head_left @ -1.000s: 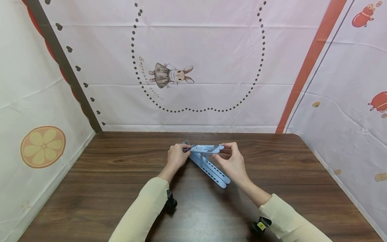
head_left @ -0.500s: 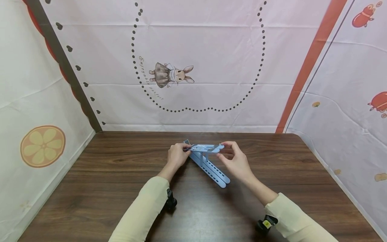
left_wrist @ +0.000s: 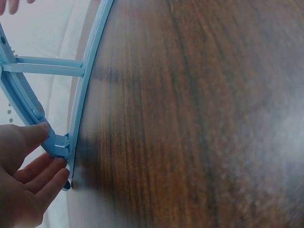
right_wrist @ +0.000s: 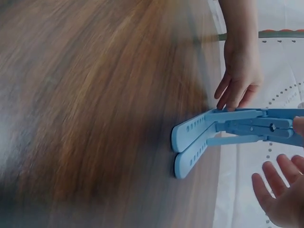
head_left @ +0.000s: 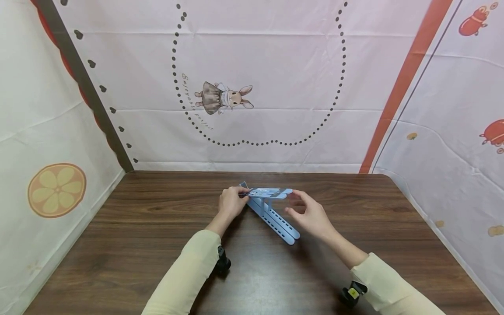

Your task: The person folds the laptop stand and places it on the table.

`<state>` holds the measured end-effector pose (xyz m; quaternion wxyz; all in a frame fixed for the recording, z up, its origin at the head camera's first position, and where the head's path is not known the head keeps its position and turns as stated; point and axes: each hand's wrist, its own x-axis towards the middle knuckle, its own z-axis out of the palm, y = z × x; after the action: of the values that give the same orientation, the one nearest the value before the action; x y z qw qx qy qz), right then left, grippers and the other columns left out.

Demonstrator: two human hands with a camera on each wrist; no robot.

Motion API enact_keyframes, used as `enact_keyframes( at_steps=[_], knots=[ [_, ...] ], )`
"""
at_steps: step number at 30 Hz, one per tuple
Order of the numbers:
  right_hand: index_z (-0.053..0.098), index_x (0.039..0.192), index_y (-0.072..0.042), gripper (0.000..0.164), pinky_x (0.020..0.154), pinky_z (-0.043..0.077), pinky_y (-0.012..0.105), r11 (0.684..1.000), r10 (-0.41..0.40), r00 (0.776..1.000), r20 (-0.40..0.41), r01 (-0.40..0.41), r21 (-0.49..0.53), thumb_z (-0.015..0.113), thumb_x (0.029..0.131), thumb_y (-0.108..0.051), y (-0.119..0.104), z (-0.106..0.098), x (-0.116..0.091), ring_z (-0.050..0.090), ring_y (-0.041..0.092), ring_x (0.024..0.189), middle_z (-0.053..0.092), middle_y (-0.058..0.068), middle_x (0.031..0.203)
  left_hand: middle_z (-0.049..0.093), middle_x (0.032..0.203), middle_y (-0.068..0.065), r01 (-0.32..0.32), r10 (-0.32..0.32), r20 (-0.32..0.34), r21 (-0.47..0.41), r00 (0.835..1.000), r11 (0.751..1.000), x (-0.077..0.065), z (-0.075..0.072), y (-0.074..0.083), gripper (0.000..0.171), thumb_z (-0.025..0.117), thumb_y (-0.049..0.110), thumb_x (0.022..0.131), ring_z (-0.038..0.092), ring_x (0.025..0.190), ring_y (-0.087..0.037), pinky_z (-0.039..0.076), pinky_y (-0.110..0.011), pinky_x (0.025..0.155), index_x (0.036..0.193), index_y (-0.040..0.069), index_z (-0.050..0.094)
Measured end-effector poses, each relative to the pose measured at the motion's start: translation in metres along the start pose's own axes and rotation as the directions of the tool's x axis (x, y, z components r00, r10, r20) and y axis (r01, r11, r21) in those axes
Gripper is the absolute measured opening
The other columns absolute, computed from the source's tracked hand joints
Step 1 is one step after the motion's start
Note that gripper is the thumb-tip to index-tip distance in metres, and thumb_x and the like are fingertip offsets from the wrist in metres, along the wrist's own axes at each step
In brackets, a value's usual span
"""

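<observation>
A light blue folding laptop stand (head_left: 275, 222) rests on the table, its long slotted base rails lying flat at a slant. Struts hold its upper panel (head_left: 269, 193) raised above the rails. With thumb and fingers, my left hand (head_left: 230, 204) pinches the stand near its hinged left end, and the left wrist view shows the thumb (left_wrist: 35, 133) on the blue arm. My right hand (head_left: 313, 216) is beside the panel's right end, fingers spread and loosely bent. Whether a fingertip still touches the panel I cannot tell.
The brown wood-grain table (head_left: 157, 262) reaches back to a white printed cloth (head_left: 275, 78) that hangs behind it. More printed cloth stands on the left and right sides. Black wrist cameras are strapped at both sleeves.
My right hand has let go of the panel's right end and drawn slightly right and toward me. My left hand and the stand look unmoved.
</observation>
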<state>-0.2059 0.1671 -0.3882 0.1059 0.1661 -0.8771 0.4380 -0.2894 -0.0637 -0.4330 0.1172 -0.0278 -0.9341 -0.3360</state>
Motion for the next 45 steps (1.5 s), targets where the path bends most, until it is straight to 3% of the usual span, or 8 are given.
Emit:
enact_keyframes(
  at_steps=[12, 24, 35, 45],
  knots=[
    [0.051, 0.128, -0.006, 0.054, 0.080, 0.051, 0.042, 0.963, -0.020, 0.976, 0.216, 0.077, -0.258, 0.069, 0.081, -0.025, 0.016, 0.002, -0.014, 0.061, 0.025, 0.101, 0.059, 0.010, 0.120, 0.071, 0.092, -0.001, -0.009, 0.009, -0.012, 0.010, 1.000, 1.000, -0.001, 0.000, 0.001, 0.021, 0.071, 0.018, 0.078, 0.064, 0.084, -0.018, 0.050, -0.035, 0.069, 0.099, 0.021, 0.073],
    [0.060, 0.116, -0.006, 0.053, 0.067, 0.047, 0.033, 0.863, -0.005, 0.967, 0.254, 0.132, -0.487, 0.075, 0.074, -0.034, 0.022, 0.009, -0.027, 0.056, 0.016, 0.085, 0.060, 0.003, 0.097, 0.071, 0.091, 0.002, 0.017, -0.017, -0.002, 0.027, 1.000, 1.000, -0.002, -0.001, 0.003, 0.017, 0.070, 0.021, 0.078, 0.064, 0.084, -0.020, 0.050, -0.036, 0.070, 0.095, 0.020, 0.072],
    [0.064, 0.107, -0.006, 0.047, 0.059, 0.039, 0.026, 0.817, -0.019, 0.965, 0.261, 0.166, -0.552, 0.077, 0.069, -0.030, 0.027, 0.012, -0.033, 0.046, 0.011, 0.074, 0.056, 0.002, 0.088, 0.070, 0.100, -0.002, 0.040, -0.040, -0.001, 0.034, 0.999, 0.999, -0.004, -0.002, 0.007, 0.020, 0.069, 0.023, 0.079, 0.064, 0.091, -0.023, 0.050, -0.039, 0.070, 0.099, 0.020, 0.072],
    [0.064, 0.103, -0.005, 0.041, 0.058, 0.039, 0.025, 0.821, -0.035, 0.964, 0.263, 0.177, -0.543, 0.077, 0.069, -0.026, 0.028, 0.015, -0.032, 0.045, 0.011, 0.073, 0.056, 0.001, 0.086, 0.071, 0.094, -0.002, 0.033, -0.032, -0.018, 0.026, 0.999, 0.999, -0.005, -0.003, 0.008, 0.020, 0.069, 0.024, 0.079, 0.065, 0.089, -0.022, 0.051, -0.039, 0.071, 0.098, 0.018, 0.072]
  ],
)
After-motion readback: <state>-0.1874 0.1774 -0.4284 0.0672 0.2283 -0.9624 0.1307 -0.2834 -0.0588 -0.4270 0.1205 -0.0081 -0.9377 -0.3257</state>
